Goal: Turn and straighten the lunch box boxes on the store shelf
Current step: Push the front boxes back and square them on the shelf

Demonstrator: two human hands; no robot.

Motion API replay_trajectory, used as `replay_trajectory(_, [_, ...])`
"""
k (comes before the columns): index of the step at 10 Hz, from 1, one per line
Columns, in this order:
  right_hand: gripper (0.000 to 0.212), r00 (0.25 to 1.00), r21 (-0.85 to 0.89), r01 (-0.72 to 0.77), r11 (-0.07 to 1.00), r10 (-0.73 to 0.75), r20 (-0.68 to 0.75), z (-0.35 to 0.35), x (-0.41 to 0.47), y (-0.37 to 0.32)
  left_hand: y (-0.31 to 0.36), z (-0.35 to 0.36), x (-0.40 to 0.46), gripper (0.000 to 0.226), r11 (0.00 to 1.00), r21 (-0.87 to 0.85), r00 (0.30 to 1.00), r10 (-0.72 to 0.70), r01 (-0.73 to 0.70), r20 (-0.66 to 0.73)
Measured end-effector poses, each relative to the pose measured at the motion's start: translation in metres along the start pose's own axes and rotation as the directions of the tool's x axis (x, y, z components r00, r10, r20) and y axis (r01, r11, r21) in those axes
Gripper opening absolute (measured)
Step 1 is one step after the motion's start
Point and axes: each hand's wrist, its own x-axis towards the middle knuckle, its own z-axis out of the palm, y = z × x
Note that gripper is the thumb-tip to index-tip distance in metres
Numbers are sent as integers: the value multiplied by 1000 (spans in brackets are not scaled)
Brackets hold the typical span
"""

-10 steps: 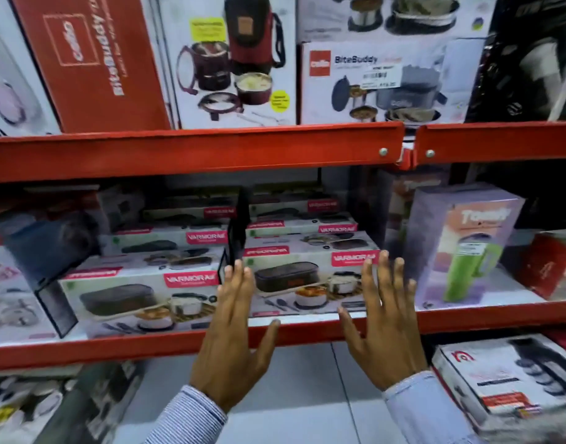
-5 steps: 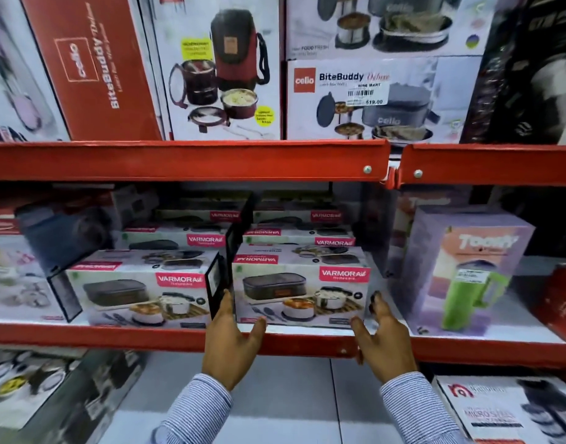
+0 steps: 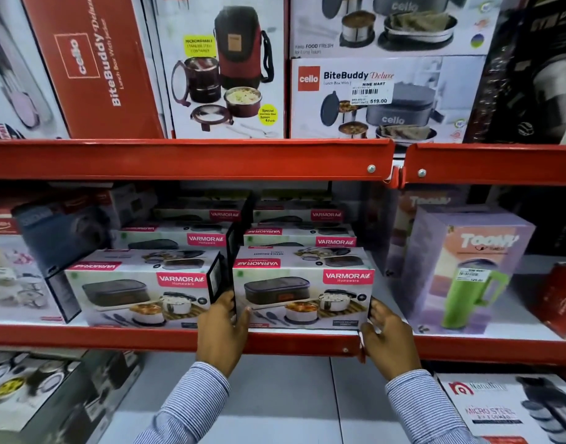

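Two rows of white Varmora lunch box boxes stand on the middle red shelf [image 3: 179,339]. The front right box [image 3: 302,290] faces me squarely at the shelf's front edge. My left hand [image 3: 222,331] grips its left end, fingers in the gap beside the neighbouring box. My right hand [image 3: 387,341] presses its lower right corner. The front left box [image 3: 137,293] sits slightly angled, its dark right end turned toward me. More Varmora boxes [image 3: 294,238] are stacked behind both.
A lilac Toony mug box [image 3: 464,270] stands right of the held box, a red item [image 3: 560,299] beyond it. Dark and floral boxes [image 3: 60,238] crowd the left. Cello BiteBuddy boxes [image 3: 384,97] fill the upper shelf. More boxes [image 3: 506,408] sit below.
Both hands came down from open, spread in front of the shelf, and closed on the two ends of the front right box. The view moved closer.
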Motion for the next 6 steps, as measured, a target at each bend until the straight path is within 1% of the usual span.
replay_trajectory(1, [48, 1000, -10, 8, 1000, -8, 0, 0, -2, 0, -1, -4, -3, 17, 1000, 0, 1000, 16, -16, -23])
replay_trajectory(3, [45, 1000, -15, 4, 1000, -4, -2, -2, -8, 0, -4, -6, -5, 23, 1000, 10, 1000, 9, -9, -18])
replay_trajectory(5, [45, 1000, -12, 5, 1000, -5, -9, -3, -11, 2, -6, -8, -6, 17, 999, 28, 999, 42, -42, -15])
replay_trajectory(6, [50, 999, -29, 15, 999, -16, -51, -2, -17, -1, -4, -10, -11, 26, 998, 46, 999, 36, -35, -19])
